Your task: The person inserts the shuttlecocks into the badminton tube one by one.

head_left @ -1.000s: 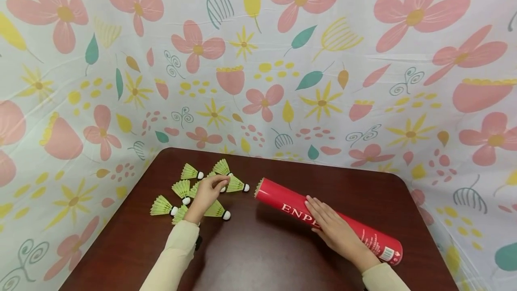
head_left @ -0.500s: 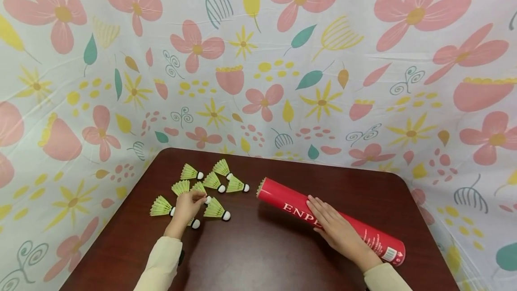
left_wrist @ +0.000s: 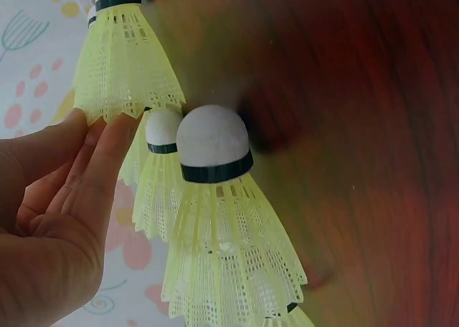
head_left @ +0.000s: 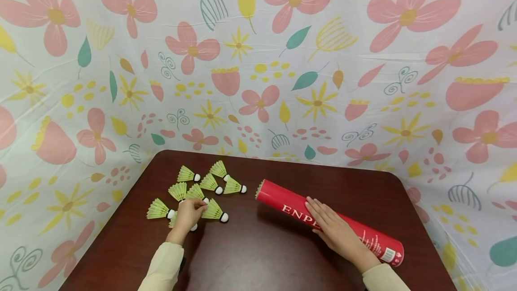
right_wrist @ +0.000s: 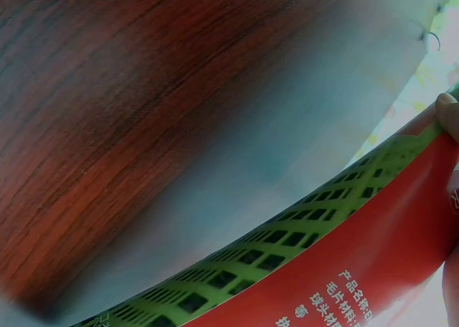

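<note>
My left hand [head_left: 188,217] is low over the table among yellow shuttlecocks with white heads. Its thumb and fingertips pinch the skirt edge of the front shuttlecock [head_left: 215,211], also seen at the top of the left wrist view as a shuttlecock [left_wrist: 125,62] with a dark band. Another shuttlecock [head_left: 195,226] is partly hidden under this hand. My right hand [head_left: 333,232] lies across a red shuttlecock tube [head_left: 282,196] and holds it at a slant, thumb on the near side. Yellow-green skirt edges show at the tube's left mouth.
Several more shuttlecocks lie loosely on the left half of the brown table [head_left: 258,255], such as a far-left shuttlecock [head_left: 159,210] and a back shuttlecock [head_left: 188,174]. A flower-printed curtain [head_left: 258,80] closes off the back and sides.
My left hand has come from the back shuttlecocks toward the front left, then shifted slightly to the front shuttlecock's skirt. The right hand and tube have hardly moved.
</note>
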`<action>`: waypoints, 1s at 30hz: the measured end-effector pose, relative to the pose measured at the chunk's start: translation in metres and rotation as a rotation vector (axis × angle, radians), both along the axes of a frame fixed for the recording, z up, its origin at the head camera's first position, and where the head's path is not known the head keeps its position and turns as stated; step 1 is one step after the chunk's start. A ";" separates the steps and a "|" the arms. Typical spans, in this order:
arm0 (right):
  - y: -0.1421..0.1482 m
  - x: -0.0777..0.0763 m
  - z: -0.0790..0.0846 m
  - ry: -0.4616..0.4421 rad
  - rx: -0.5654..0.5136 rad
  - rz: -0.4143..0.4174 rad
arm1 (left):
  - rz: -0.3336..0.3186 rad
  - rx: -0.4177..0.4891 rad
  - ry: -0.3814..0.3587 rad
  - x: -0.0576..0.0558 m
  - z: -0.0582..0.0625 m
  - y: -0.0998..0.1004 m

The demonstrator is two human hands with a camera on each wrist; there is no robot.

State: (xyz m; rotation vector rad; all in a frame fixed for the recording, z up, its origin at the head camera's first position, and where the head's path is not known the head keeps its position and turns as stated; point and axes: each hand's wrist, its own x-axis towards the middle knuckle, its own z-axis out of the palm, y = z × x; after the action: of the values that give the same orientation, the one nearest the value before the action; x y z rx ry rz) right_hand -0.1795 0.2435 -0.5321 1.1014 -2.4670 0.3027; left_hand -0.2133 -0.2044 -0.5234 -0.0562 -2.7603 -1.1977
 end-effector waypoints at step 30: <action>0.001 0.002 -0.002 0.006 -0.001 0.031 | -0.026 0.057 0.148 -0.006 0.017 0.026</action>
State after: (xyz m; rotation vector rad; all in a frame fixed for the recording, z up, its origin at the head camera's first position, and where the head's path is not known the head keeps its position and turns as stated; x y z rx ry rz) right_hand -0.1779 0.2441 -0.5338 1.1393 -2.4461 0.3098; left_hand -0.2194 -0.1787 -0.5066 -0.1690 -2.6045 -1.2245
